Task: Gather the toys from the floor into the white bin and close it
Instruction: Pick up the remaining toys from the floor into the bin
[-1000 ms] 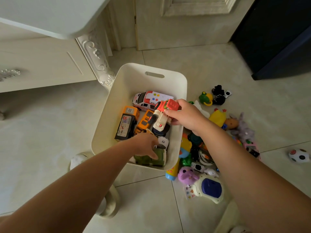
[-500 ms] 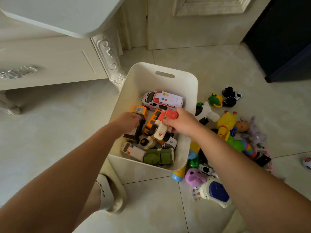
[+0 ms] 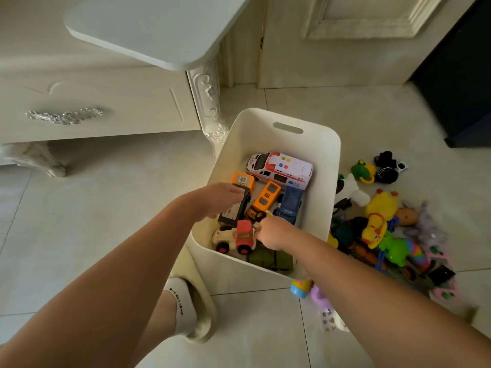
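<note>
Leans over the white bin (image 3: 252,134) with both arms inside it. Pinches the red cab of the red-and-cream truck (image 3: 233,239) with the right hand (image 3: 273,232), fingers curled down onto it. Has the truck just left of that hand, on the pile by the bin's near wall. Holds the left hand (image 3: 220,199) flat and loose, fingers straight, grasping nothing, over the near end of the black-and-orange bus (image 3: 235,211); cannot tell whether palm meets bus.

Shows, just beyond the right hand's knuckles, an orange truck (image 3: 264,199) and a blue truck (image 3: 291,201) side by side. Shows farther off, beyond both hands, a white ambulance (image 3: 279,168) against the far wall, and under the right wrist a green army vehicle (image 3: 271,260).

Leaves a heap of toys on the floor outside the bin, right of the right forearm: yellow duck (image 3: 380,208), green frog (image 3: 362,171), black figure (image 3: 386,167), green dinosaur (image 3: 393,248).

Stands with a white-socked foot (image 3: 182,309) in a slipper below the left forearm, beside the bin's near-left corner.
</note>
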`<state>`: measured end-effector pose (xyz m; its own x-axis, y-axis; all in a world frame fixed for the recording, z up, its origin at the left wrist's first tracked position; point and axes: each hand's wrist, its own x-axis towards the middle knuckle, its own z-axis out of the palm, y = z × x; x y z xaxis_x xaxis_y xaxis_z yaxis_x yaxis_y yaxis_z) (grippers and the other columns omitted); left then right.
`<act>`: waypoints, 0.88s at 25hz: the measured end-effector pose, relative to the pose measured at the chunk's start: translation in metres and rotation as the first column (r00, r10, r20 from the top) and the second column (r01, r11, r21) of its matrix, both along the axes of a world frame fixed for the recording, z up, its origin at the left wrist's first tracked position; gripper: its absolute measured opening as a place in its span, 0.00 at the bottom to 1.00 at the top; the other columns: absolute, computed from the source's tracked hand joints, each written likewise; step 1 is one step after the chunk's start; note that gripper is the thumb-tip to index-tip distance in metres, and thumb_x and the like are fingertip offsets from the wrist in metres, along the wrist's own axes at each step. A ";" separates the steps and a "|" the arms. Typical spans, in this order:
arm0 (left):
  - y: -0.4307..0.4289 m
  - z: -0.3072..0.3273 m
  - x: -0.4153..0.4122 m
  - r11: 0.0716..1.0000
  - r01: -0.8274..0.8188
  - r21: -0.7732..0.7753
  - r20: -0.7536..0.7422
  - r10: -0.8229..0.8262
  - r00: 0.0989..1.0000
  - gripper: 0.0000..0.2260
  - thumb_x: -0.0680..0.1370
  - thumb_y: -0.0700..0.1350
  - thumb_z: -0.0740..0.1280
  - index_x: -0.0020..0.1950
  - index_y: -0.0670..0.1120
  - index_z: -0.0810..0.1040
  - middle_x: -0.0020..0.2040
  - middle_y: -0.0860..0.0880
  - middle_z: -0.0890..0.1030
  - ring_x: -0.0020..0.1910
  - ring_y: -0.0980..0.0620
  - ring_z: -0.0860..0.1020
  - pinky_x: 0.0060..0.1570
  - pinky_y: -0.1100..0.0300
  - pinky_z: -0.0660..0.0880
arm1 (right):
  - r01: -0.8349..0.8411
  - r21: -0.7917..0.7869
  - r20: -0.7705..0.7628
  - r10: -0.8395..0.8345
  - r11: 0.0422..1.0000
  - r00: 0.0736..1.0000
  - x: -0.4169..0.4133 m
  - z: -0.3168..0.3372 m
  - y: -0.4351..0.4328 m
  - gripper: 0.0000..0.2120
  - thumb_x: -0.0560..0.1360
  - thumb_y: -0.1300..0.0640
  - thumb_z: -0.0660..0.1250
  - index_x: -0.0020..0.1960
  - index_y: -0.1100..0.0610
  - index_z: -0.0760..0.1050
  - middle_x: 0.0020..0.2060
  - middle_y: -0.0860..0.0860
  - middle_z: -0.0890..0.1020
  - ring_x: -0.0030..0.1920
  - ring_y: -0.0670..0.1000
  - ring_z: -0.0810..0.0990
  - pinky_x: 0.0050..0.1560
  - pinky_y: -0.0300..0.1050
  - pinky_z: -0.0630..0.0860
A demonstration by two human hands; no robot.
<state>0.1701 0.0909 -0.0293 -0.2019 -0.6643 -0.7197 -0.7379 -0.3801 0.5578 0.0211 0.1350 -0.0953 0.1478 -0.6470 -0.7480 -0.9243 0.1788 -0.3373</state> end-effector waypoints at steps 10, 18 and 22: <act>0.010 -0.013 -0.009 0.996 0.082 0.016 0.144 -0.084 0.986 0.16 0.82 0.41 0.58 0.70 0.41 0.72 0.70 0.41 0.73 0.69 0.44 0.71 0.66 0.54 0.68 | 0.057 -0.176 0.176 -0.026 0.983 0.984 0.022 -0.020 0.013 0.21 0.74 0.57 0.70 0.63 0.55 0.68 0.55 0.55 0.76 0.53 0.56 0.77 0.49 0.48 0.74; 0.010 -0.001 -0.035 0.988 0.152 0.038 0.176 -0.157 0.972 0.17 0.82 0.39 0.56 0.70 0.41 0.72 0.68 0.41 0.73 0.66 0.43 0.73 0.61 0.54 0.73 | 0.179 -0.039 0.334 -0.156 0.983 0.930 -0.010 0.025 -0.005 0.26 0.77 0.54 0.65 0.73 0.55 0.63 0.64 0.56 0.76 0.61 0.57 0.77 0.63 0.53 0.74; -0.002 0.025 -0.069 0.979 -0.186 -0.085 -0.163 0.170 0.972 0.13 0.81 0.36 0.58 0.63 0.40 0.76 0.45 0.44 0.80 0.38 0.53 0.81 0.37 0.62 0.78 | 0.639 -0.002 0.590 -0.515 0.769 0.622 -0.068 0.084 -0.012 0.14 0.80 0.58 0.62 0.65 0.57 0.73 0.56 0.58 0.82 0.52 0.52 0.82 0.59 0.51 0.78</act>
